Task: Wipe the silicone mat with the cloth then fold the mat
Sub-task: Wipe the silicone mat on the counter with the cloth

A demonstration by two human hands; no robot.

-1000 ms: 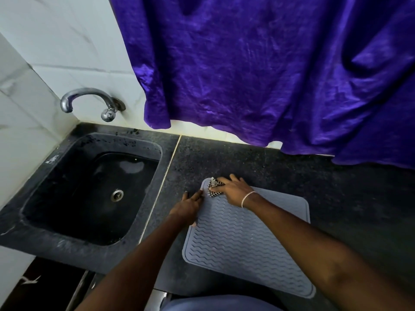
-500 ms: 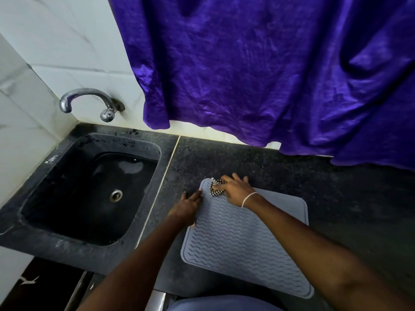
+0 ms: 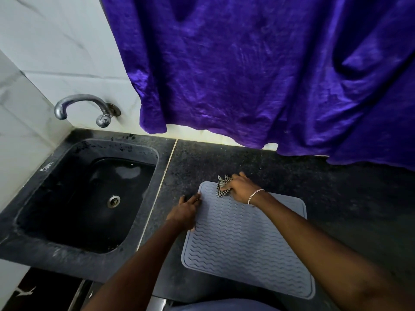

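A grey silicone mat [image 3: 242,241] with wavy ridges lies flat on the dark counter. My right hand [image 3: 241,187] presses a small black-and-white checked cloth [image 3: 222,187] onto the mat's far left corner, fingers closed over it. My left hand [image 3: 185,212] rests on the mat's left edge, fingers spread and pressing down, holding nothing.
A black sink [image 3: 87,198] with a drain sits to the left, under a chrome tap [image 3: 83,106]. A purple curtain [image 3: 258,75] hangs over the back wall down to the dark stone counter [image 3: 348,198]. White tiles cover the wall at left.
My right hand with the cloth has shifted slightly toward the mat's far edge. My left hand stays on the left edge.
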